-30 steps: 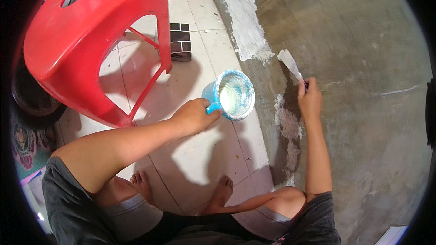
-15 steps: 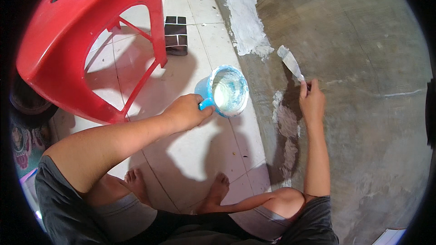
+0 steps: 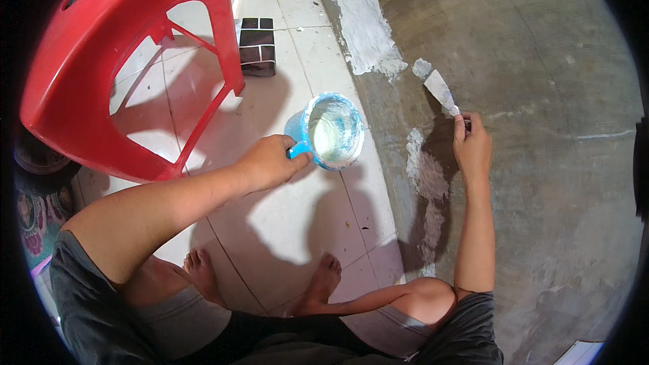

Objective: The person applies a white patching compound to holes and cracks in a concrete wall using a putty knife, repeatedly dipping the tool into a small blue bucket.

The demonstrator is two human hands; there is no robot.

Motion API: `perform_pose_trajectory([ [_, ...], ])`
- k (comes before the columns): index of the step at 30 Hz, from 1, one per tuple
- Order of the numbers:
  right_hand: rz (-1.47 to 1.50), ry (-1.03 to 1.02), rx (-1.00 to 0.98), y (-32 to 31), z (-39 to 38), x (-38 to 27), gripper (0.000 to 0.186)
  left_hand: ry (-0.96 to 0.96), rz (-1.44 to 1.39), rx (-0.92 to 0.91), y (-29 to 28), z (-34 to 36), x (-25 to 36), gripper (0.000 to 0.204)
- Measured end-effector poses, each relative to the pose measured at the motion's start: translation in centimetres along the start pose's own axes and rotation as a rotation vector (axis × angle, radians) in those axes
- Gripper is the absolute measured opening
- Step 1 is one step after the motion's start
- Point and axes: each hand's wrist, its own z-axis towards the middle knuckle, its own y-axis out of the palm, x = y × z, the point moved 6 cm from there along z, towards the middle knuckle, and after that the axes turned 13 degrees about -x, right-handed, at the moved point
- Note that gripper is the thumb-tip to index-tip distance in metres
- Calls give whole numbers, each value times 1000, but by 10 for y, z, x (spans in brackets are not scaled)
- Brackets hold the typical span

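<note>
My left hand [image 3: 277, 162] grips the handle of a blue plastic mug [image 3: 331, 135], whose inside holds pale white paste and is smeared with it. Closed round the handle of a putty knife [image 3: 439, 91], my right hand [image 3: 471, 138] has the blade at the grey, bare-plaster wall [image 3: 554, 176]. A small white dab [image 3: 421, 67] lies at the blade's tip. Up and left of it is a long rough white patch [image 3: 358, 20] along the wall's lower edge, and a thinner pinkish-white streak [image 3: 427, 172] runs below.
A red plastic stool [image 3: 135, 7] stands at the upper left on white floor tiles [image 3: 297, 61], with a dark brick-patterned object [image 3: 258, 47] beside its leg. A patterned cloth [image 3: 42, 223] is at the far left. My bare feet are on the tiles below.
The mug in my left hand has shifted slightly up and left. The knife has moved a little right, and a small white dab now shows on the wall at its tip.
</note>
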Motion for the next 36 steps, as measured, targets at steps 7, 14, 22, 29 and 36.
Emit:
perform_pose_trajectory([
  [7, 136, -8, -227, 34, 6, 6, 25, -75, -5, -45, -2, -5, 5, 41],
  [14, 299, -190, -386, -11, 2, -36, 18, -133, 60, -71, -6, -6, -1, 46],
  [22, 149, -675, -537, 5, -61, -137, 10, 63, 232, -51, -4, -9, -1, 43],
  [29, -151, -623, -382, 53, -86, -165, 6, 98, 335, -61, 3, -17, 5, 46],
  [36, -139, -641, -570, 64, -96, -168, 10, 119, 375, -30, 4, -21, 13, 48],
])
